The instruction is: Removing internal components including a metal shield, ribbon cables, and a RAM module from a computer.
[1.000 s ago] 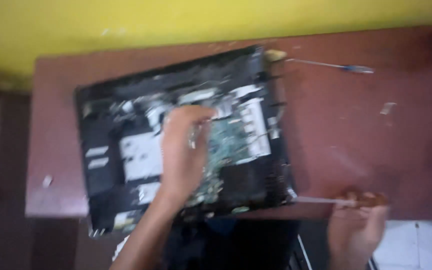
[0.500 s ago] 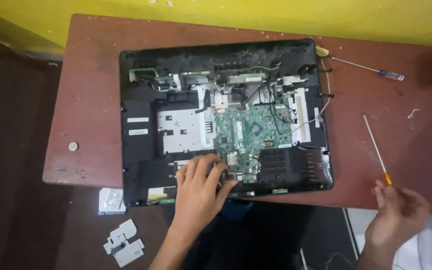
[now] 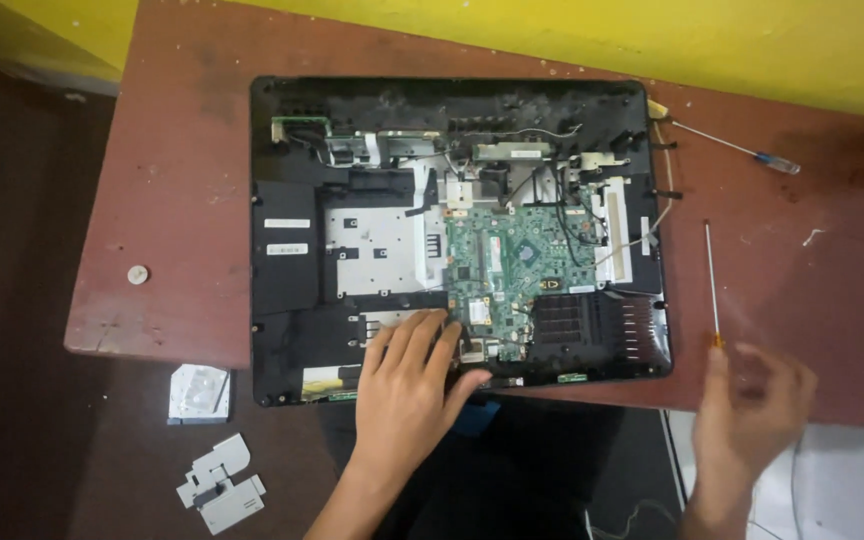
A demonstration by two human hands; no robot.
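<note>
1. Head view: left hand [image 3: 407, 385] lies flat, fingers spread, on the opened black computer chassis [image 3: 292, 330] near its green circuit board [image 3: 507, 270].
2. Right hand [image 3: 752, 410], fingers loosely apart and blurred, grips nothing; the long thin screwdriver [image 3: 710, 275] lies on the brown wooden table [image 3: 172, 230] just above it.
3. Best done by bracing the chassis and taking the handle end squarely.

Two small white rectangular labels [image 3: 286, 236] stacked on the black computer chassis [image 3: 282, 300], left of the metal plate [image 3: 372, 245]
</note>
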